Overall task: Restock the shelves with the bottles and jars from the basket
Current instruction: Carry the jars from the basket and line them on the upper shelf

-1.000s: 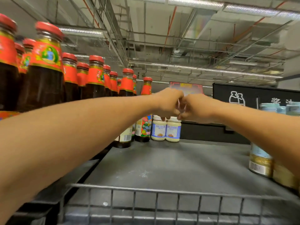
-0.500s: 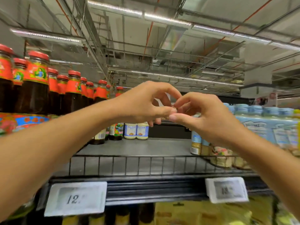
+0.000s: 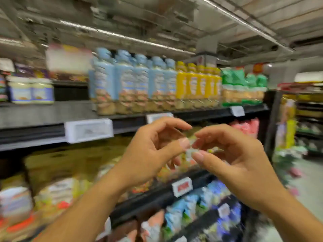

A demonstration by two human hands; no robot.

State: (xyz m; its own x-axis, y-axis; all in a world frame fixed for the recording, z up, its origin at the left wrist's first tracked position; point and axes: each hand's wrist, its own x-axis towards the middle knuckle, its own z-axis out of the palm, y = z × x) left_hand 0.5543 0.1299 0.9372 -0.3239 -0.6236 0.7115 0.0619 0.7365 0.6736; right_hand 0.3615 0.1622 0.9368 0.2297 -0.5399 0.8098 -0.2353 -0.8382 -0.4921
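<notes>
The view is blurred by motion. My left hand (image 3: 148,152) and my right hand (image 3: 232,158) are raised side by side in front of the shelves, fingers loosely curved and fingertips nearly meeting. I see nothing held in either hand. Two white jars (image 3: 31,90) stand at the left of the grey top shelf (image 3: 52,112), with bare shelf to their right. Beyond that stands a row of blue-capped bottles (image 3: 132,82). The basket is out of view.
Yellow bottles (image 3: 197,82) and green-topped packs (image 3: 243,84) continue the top row to the right. White price tags (image 3: 89,130) hang on the shelf edge. Lower shelves hold blurred packets and bottles. An aisle floor (image 3: 309,186) opens at the right.
Both hands have drawn back from the shelf and dropped lower, and their fingertips have parted slightly. The view has swung right and down; the red-capped sauce bottles have left the frame.
</notes>
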